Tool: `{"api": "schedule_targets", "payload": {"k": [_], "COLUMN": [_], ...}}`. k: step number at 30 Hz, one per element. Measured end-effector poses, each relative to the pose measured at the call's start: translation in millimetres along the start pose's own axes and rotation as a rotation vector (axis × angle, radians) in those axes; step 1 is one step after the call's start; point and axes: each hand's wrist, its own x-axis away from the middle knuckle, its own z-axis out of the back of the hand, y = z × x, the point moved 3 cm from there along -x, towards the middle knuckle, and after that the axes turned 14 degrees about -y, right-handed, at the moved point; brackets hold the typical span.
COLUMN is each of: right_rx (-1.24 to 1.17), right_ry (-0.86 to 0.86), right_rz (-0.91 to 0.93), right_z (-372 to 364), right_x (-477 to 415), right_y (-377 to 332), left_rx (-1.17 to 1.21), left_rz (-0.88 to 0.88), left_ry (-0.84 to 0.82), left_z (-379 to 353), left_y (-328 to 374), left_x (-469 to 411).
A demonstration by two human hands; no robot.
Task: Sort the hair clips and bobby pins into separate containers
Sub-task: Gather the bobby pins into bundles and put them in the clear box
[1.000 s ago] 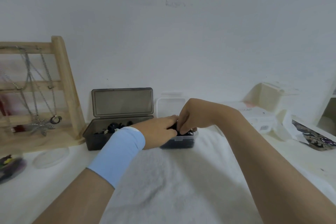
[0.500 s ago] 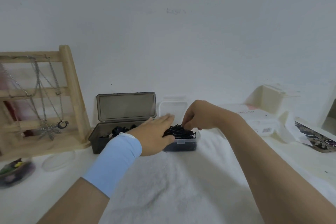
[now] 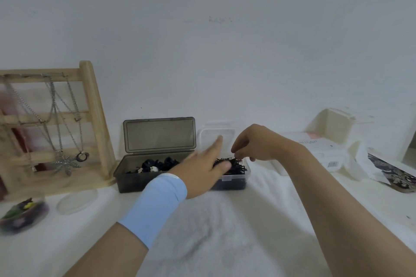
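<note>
Nearest the camera, bottom middle of the frame, a fluffy white towel (image 3: 213,231) covers the desk (image 3: 382,209), and both forearms reach over it. The left one wears a light blue wristband (image 3: 157,204).

The left hand (image 3: 202,168) is flat and relaxed, fingers straight and pointing up-right. It hovers across the near edge of a small clear container (image 3: 234,178), thumb tip over what's inside. That container is heaped with black bobby pins (image 3: 236,165), dead centre of the picture.

The right hand (image 3: 252,144) comes in from the right with fingers curled, fingertips pinched together right at the top of the heap. Pretty sure it's got one of the pins, but it's too thin to say for certain.

Just left of the clear container sits a smoky dark box (image 3: 126,177), lid (image 3: 159,134) flipped up, with black hair clips (image 3: 157,164) and a pale one inside.

Lower left is a round tub (image 3: 22,216) of colourful bits, blurry, with a round clear lid (image 3: 76,200) lying flat beside it. Behind those, mid left, is a wooden stand (image 3: 94,119) with necklaces (image 3: 65,162) hanging off it. Far right has white boxes (image 3: 326,155) against the wall (image 3: 225,51).
</note>
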Motion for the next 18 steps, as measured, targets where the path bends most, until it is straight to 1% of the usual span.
{"api": "schedule_targets", "payload": {"k": [3,5,7,10,12,13,15,17,18], "right_rx": [0.013,0.034,0.034,0.014,-0.011,-0.03,-0.11,-0.252,-0.305], "right_ry": [-0.012,-0.017,0.013,0.115,0.194,0.224,0.271,0.283,0.276], "right_rz": [0.008,0.012,0.019,0.038,0.058,0.071,0.104,0.136,0.139], "right_z": [-3,-6,-2,11,19,21,18,7,1], "right_x": [1,0,1,5,10,10,8,1,-1], "right_y": [0,-2,-2,-1,-3,-5,-11,-17,-19], "left_rx": [0.084,0.122,0.089,-0.199,-0.292,-0.285,-0.185,-0.073,-0.053], "left_rz": [-0.047,-0.04,0.005,0.044,0.043,0.043,0.029,0.016,0.016], "left_ry": [0.112,0.108,0.028,-0.164,-0.205,-0.202,-0.162,-0.052,0.015], "left_z": [19,22,17,0,-5,-5,2,12,17], "left_y": [-11,-20,-22,-18,-15,-15,-14,-19,-23], "left_x": [3,4,3,-4,-8,-8,-3,1,1]}}
